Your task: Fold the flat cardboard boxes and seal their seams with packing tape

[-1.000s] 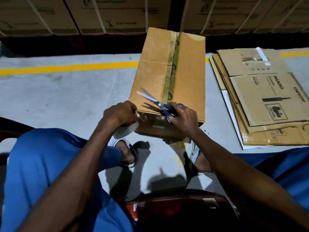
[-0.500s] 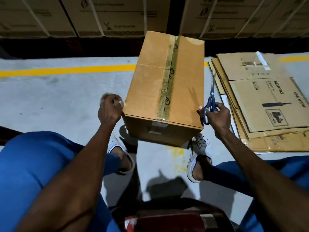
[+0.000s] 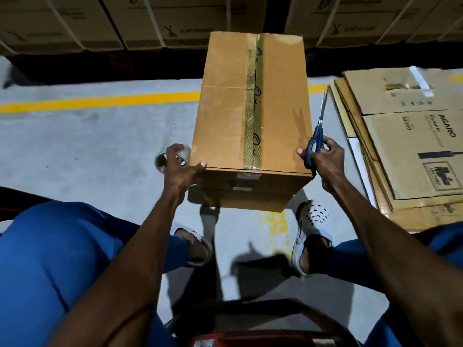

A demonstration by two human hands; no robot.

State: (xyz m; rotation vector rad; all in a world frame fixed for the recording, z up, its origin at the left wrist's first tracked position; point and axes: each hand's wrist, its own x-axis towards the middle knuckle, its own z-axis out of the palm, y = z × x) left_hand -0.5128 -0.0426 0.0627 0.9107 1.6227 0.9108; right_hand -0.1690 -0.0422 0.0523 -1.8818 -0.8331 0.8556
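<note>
Box (image 3: 253, 116) is standing taped; left hand (image 3: 179, 169) is gripping tape (image 3: 172, 156), right hand (image 3: 323, 159) scissors (image 3: 317, 136); flats (image 3: 411, 146) at three o'clock are seemingly waiting.

The box (image 3: 225, 116) is dull brown cardboard with shiny tape (image 3: 251, 121). The scissors (image 3: 316, 136) have blue plastic handles and metal blades.

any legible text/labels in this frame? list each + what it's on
"AGARO": top sheet of the flat cardboard stack.
"34360": same sheet.
"Ceramic": same sheet, likely; the smaller print below is blurred.
Stacked cartons behind: print too blurred.
Folded box: tape marks and end labels unreadable.
</note>
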